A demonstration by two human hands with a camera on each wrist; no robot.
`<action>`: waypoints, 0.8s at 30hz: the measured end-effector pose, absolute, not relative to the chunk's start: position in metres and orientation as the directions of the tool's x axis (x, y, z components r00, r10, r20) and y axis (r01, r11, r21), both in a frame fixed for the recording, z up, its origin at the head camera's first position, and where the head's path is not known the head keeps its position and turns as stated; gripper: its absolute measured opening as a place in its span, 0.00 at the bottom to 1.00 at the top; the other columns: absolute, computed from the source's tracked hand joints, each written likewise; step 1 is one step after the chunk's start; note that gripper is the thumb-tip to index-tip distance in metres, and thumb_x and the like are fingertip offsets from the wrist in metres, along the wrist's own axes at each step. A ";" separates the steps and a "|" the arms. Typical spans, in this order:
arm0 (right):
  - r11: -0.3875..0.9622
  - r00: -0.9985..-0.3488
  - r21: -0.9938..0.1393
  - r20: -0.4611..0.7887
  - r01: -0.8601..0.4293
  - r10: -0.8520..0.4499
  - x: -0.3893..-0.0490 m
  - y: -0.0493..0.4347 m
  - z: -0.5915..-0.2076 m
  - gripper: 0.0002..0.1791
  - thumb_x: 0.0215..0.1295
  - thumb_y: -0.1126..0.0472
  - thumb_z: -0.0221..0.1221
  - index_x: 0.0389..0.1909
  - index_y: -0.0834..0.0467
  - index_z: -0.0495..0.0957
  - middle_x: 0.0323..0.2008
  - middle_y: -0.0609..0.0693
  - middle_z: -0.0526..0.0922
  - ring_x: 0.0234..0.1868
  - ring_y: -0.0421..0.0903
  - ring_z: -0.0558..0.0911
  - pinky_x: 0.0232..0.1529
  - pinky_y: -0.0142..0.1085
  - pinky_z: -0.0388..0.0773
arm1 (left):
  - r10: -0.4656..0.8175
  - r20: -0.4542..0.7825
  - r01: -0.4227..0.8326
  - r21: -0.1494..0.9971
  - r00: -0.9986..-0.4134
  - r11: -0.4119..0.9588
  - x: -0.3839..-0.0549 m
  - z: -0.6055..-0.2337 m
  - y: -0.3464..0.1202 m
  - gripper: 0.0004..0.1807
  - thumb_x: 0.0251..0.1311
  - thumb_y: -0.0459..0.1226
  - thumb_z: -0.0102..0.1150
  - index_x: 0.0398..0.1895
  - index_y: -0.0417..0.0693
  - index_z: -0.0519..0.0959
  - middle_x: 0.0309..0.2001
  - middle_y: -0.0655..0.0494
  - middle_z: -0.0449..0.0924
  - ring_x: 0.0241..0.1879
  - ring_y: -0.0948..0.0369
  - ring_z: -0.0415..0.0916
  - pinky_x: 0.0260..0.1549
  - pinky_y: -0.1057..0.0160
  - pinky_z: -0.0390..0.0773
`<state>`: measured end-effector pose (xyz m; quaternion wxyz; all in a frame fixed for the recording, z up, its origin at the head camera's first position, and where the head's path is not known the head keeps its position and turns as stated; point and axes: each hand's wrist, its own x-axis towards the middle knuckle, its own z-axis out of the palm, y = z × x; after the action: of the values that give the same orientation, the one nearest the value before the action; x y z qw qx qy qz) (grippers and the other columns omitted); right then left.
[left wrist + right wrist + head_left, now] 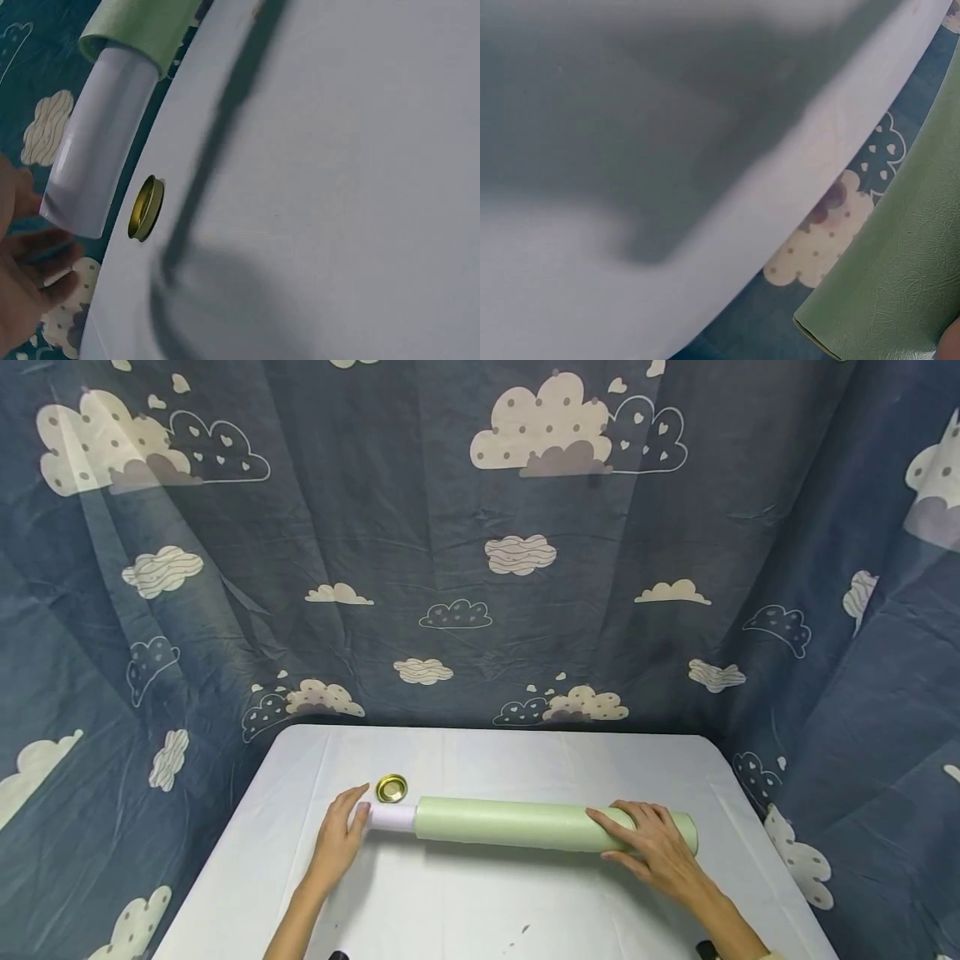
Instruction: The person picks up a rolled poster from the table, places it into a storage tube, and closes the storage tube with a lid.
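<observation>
The right hand point(651, 850) grips a pale-green, crinkle-textured cylindrical roll point(510, 822) above the white table point(480, 914). The left hand point(339, 839), fingers parted, is at the end of the smooth pale-lilac tube point(393, 818) protruding from the roll. Just beyond its fingertips lies a round gold metallic lid point(392, 788).

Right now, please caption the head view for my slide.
Right hand grips a pale green cylinder, left hand at its protruding lilac tube, round golden lid nearby.
</observation>
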<state>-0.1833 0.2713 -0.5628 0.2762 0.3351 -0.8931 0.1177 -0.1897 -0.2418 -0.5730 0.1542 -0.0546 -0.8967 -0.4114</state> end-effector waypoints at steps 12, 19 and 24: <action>0.756 -0.637 -0.044 0.571 -0.653 -0.517 -0.181 0.275 -0.566 0.43 0.49 0.46 0.74 0.71 0.40 0.74 0.53 0.57 0.84 0.53 0.56 0.82 0.53 0.55 0.73 | -0.164 -0.092 -0.136 0.948 -0.982 0.289 -0.188 -0.574 -0.257 0.24 0.79 0.42 0.51 0.69 0.37 0.74 0.65 0.33 0.77 0.51 0.55 0.84 0.46 0.61 0.87; 0.756 -0.642 -0.052 0.568 -0.653 -0.515 -0.181 0.274 -0.567 0.43 0.50 0.46 0.74 0.71 0.39 0.74 0.54 0.56 0.83 0.53 0.55 0.82 0.53 0.54 0.73 | -0.189 -0.101 -0.148 0.957 -0.977 0.251 -0.190 -0.572 -0.252 0.21 0.78 0.41 0.53 0.65 0.37 0.77 0.59 0.35 0.82 0.44 0.59 0.86 0.44 0.60 0.87; 0.751 -0.641 -0.060 0.569 -0.658 -0.516 -0.182 0.272 -0.568 0.43 0.49 0.47 0.74 0.71 0.40 0.75 0.54 0.57 0.84 0.53 0.55 0.82 0.53 0.54 0.72 | -0.172 -0.106 -0.143 0.965 -0.979 0.221 -0.190 -0.570 -0.245 0.20 0.76 0.38 0.56 0.63 0.36 0.79 0.57 0.37 0.83 0.41 0.66 0.84 0.44 0.61 0.86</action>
<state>-0.1818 0.2723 -0.5683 0.2690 0.3276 -0.8961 0.1318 -0.1902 -0.2447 -0.5697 0.0115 0.1008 -0.7811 -0.6161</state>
